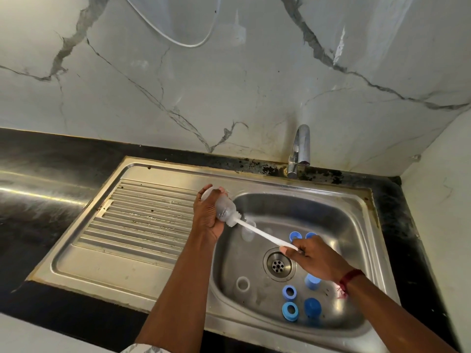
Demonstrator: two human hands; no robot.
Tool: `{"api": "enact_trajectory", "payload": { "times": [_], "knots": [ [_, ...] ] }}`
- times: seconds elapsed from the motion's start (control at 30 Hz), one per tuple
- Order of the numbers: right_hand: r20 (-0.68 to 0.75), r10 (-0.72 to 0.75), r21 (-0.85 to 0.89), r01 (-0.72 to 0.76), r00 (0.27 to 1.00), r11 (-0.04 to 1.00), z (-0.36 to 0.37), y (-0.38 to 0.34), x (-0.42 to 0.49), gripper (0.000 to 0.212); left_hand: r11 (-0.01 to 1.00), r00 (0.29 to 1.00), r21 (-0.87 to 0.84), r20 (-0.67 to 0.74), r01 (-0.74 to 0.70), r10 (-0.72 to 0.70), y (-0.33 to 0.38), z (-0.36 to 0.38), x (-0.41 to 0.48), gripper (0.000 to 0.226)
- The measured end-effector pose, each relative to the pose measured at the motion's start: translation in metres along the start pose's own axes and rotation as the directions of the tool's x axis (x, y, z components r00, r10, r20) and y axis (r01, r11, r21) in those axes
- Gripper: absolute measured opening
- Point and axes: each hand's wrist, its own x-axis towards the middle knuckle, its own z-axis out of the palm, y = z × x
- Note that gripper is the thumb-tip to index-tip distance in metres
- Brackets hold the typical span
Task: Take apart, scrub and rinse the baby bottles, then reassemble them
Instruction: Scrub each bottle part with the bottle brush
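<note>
Nearest you, on the floor of the sink (356,225) and below your right hand (316,258), lie a pale blue screw ring (290,311), a darker blue ring (289,293), a dark blue cap (312,308) and a light blue cap (311,281). A white ring (243,284) sits between your forearms, near the drain (277,264). Your right hand, with a red thread (350,278) on its wrist, grips the end of the white bottle brush (265,235). The brush's bristle head is in the mouth of the clear baby bottle (224,208), which your left hand (207,216) grips, tilted, over the sink's left edge. A clear cover (248,231) lies under the brush handle. Two more blue rings (295,236) show just beyond your right fingers. Farther back, the chrome tap (300,149) stands on the black bench (38,174).
</note>
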Motion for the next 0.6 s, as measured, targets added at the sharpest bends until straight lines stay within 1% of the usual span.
{"api": "enact_trajectory", "payload": {
  "times": [0.1, 0.23, 0.3, 0.37, 0.43, 0.5, 0.6],
  "knots": [
    [-0.021, 0.008, 0.062, -0.006, 1.0, 0.998, 0.007, -0.004, -0.005, 0.038, 0.993, 0.995, -0.105, 0.088, 0.047, -0.037, -0.003, 0.0, -0.001, 0.067],
    [-0.029, 0.037, 0.23, -0.029, 0.999, 0.973, 0.015, -0.015, -0.013, 0.041, 0.952, 0.981, -0.293, 0.192, 0.084, -0.027, -0.002, -0.001, 0.002, 0.062],
    [0.005, 0.074, 0.358, -0.071, 0.997, 0.931, 0.021, -0.02, -0.017, 0.037, 0.932, 0.977, -0.352, 0.212, 0.086, -0.01, -0.001, -0.001, 0.001, 0.061],
    [0.07, 0.116, 0.493, -0.136, 0.991, 0.859, 0.028, -0.022, -0.02, 0.033, 0.923, 0.98, -0.379, 0.199, 0.064, 0.014, 0.0, 0.0, -0.002, 0.068],
    [0.119, 0.147, 0.576, -0.189, 0.982, 0.795, 0.035, -0.023, -0.022, 0.031, 0.919, 0.983, -0.394, 0.181, 0.036, 0.039, 0.001, 0.002, -0.004, 0.076],
    [0.147, 0.159, 0.618, -0.216, 0.976, 0.756, 0.039, -0.023, -0.024, 0.035, 0.918, 0.981, -0.395, 0.184, 0.018, 0.06, 0.002, 0.002, -0.005, 0.08],
    [0.184, 0.152, 0.634, -0.235, 0.971, 0.737, 0.042, -0.026, -0.024, 0.039, 0.933, 0.971, -0.359, 0.22, -0.006, 0.091, 0.007, 0.001, -0.004, 0.076]
  ]
}}
